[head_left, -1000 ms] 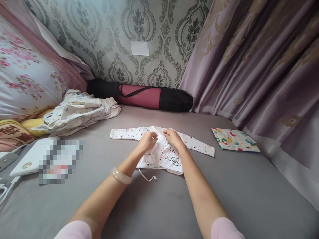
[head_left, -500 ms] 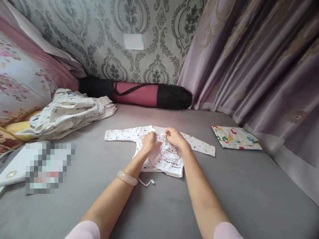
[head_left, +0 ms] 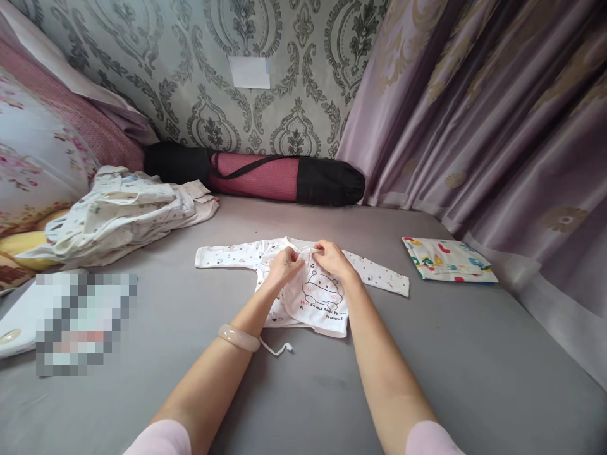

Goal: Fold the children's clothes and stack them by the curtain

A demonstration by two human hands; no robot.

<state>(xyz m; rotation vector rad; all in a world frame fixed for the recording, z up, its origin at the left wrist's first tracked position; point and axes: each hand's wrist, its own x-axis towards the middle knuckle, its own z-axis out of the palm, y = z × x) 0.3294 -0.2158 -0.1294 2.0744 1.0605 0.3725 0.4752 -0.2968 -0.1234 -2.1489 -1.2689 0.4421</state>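
Before you, at the centre of the scene, a small white shirt (head_left: pixel 323 292) lies on the grey sheet (head_left: pixel 436 373), its patterned sleeves spread to left and right, the right cuff nearer to you than the left. A cartoon animal with lettering beneath it marks the front panel, which overlaps the patterned cloth to its left. Your left hand (head_left: pixel 285 265) and right hand (head_left: pixel 332 259) meet close together at the neckline, each with thumb and fingers pinched on the shirt; whether they grip its edge or a tie there, one cannot tell. A loose white tie (head_left: pixel 277 350) trails from the near hem onto the sheet, beside the pale bangle (head_left: pixel 238 338) on your left forearm.

Well to the right lies a folded cloth with coloured figures (head_left: pixel 448 260). At far left, a heap of patterned garments (head_left: pixel 128 208) rests against a floral pillow (head_left: pixel 28 151); nearer on that side are a white device (head_left: pixel 23 322) and a flat item obscured by pixelation (head_left: pixel 88 325). A red-and-black tubular bag (head_left: pixel 256 178) lies along the far wall, its right end touching the purple curtain (head_left: pixel 427 126).
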